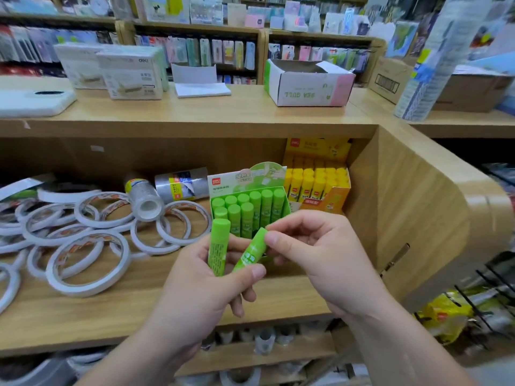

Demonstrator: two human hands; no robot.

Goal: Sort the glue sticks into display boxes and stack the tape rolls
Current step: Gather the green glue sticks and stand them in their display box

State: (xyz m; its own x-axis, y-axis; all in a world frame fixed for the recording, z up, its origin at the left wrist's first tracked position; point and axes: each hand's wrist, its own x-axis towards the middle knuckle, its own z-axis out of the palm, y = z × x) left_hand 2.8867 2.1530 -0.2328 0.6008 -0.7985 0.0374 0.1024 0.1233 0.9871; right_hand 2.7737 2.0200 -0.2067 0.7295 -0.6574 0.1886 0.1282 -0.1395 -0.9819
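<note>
Before the green display box, the left hand clamps 2 green glue sticks while right hand fingers pinch one's cap; light, rigid, likely slippery, best gripped mid-barrel.

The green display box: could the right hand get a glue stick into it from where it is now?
Probably yes. The right hand pinches a green glue stick just in front of the green display box, whose open top shows free slots.
</note>
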